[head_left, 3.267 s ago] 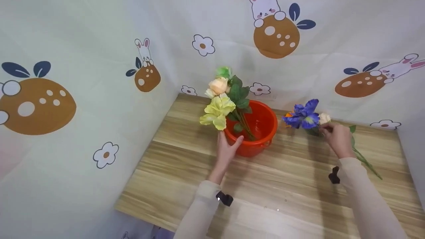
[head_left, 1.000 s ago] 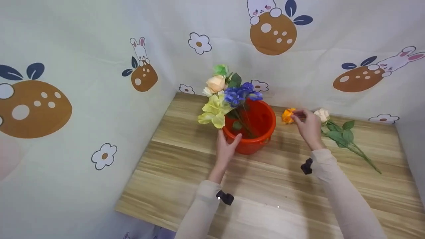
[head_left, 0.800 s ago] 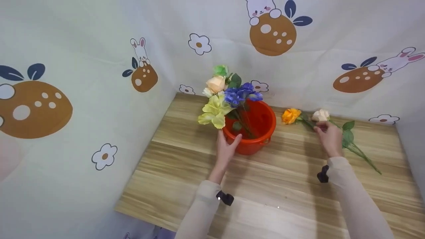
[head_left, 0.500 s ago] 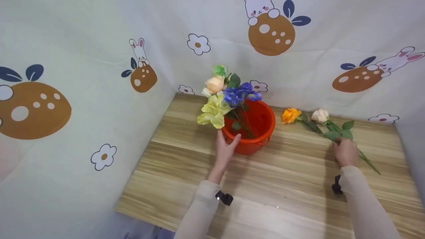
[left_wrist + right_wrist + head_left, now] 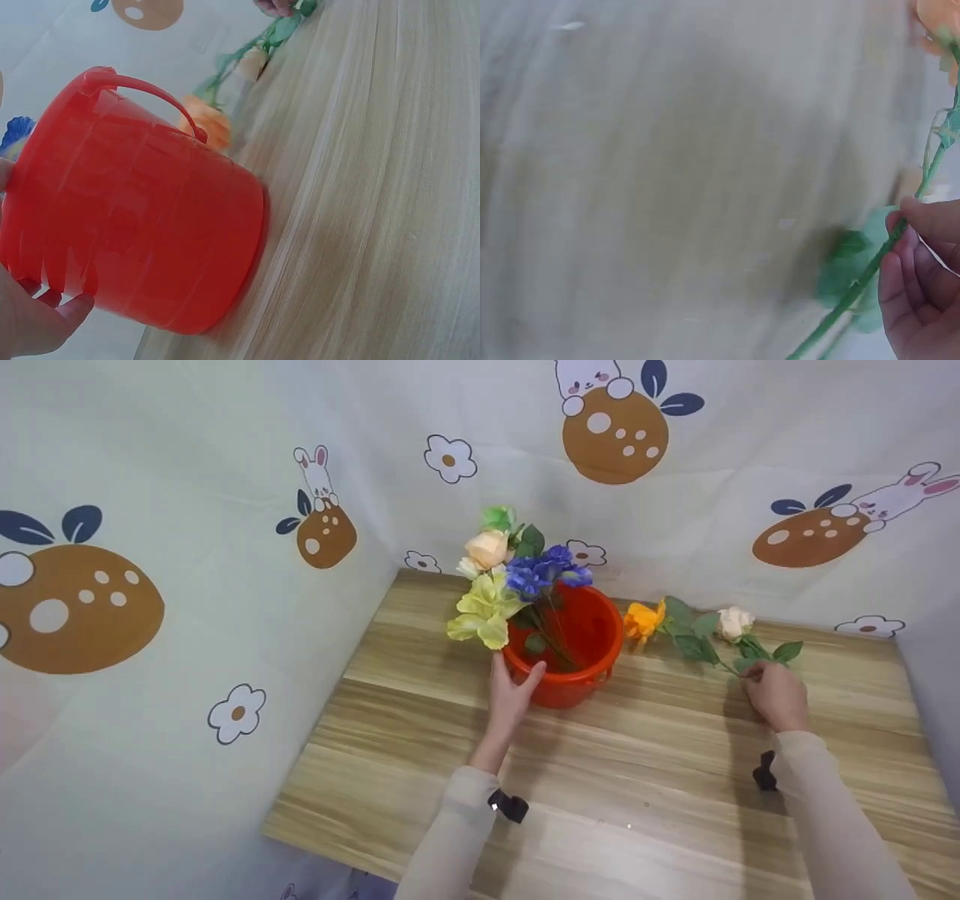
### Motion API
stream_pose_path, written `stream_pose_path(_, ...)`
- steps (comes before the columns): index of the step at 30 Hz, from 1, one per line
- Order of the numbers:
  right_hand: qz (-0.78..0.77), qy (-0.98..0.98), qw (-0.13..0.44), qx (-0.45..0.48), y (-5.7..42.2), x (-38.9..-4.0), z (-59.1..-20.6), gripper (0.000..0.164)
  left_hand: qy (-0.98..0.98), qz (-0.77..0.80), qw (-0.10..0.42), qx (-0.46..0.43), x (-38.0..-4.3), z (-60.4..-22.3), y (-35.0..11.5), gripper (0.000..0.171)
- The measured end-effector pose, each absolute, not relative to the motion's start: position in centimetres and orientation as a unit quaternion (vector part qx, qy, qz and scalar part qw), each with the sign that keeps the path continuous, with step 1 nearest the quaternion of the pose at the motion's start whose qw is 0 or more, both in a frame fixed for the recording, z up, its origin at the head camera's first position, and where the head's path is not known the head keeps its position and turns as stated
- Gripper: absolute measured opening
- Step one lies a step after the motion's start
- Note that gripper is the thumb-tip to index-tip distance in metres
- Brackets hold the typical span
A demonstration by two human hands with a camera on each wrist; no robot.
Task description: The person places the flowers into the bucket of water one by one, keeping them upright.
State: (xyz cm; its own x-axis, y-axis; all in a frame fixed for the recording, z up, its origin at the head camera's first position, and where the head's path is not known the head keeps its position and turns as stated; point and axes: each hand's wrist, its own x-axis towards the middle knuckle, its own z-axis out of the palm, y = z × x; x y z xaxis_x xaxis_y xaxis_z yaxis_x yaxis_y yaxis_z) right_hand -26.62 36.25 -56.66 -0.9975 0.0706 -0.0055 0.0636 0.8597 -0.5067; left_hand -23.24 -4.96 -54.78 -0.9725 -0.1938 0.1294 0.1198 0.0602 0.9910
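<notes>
My left hand [image 5: 511, 694] holds the red bucket [image 5: 559, 694], thumb at the rim and fingers against its outer wall, as the left wrist view shows too. Inside the bucket stand artificial flowers: a yellow bloom [image 5: 486, 611], a peach rose [image 5: 487, 549] and blue-purple blooms [image 5: 544, 574], leaning toward the left rim. Between thumb and fingers, my right hand [image 5: 778, 697] pinches the green stem [image 5: 877, 262] of an orange rose [image 5: 643, 621], whose head points at the bucket. Behind that stem a pale cream rose [image 5: 735, 622] lies on the table, its lower stem hidden by my right hand.
The wood-grain table [image 5: 630, 780] runs back to a cloth wall [image 5: 510, 405] printed with rabbits, fruit and flowers. More of this cloth hangs along the left side. The bucket's handle [image 5: 161, 94] hangs at its right side.
Blue-purple blooms went from the right hand into the bucket. The right hand then moved along the orange rose's stem, took hold of it and shifted the rose slightly. The left hand kept its place.
</notes>
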Motion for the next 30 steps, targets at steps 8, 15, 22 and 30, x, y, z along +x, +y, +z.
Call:
stream_pose_path(8,0.298,-0.953,0.058,-0.016,33.9,-26.7,-52.0,0.021,-0.729,-0.674,0.117,0.028,-23.2,-54.6,-5.0,0.076)
stream_pose_path(15,0.337,-0.932,0.133,0.010,30.3,-27.0,-47.5,0.018,-0.726,-0.678,0.116,0.026,-23.1,-54.7,-5.0,0.076)
stream_pose_path(22,0.410,-0.892,0.175,0.070,24.9,-28.0,-43.3,0.018,-0.723,-0.680,0.118,0.028,-23.1,-54.6,-5.1,0.082)
stream_pose_path(30,0.459,-0.866,0.165,0.112,18.1,-29.4,-40.0,0.019,-0.727,-0.676,0.119,0.026,-23.2,-54.8,-5.0,0.082)
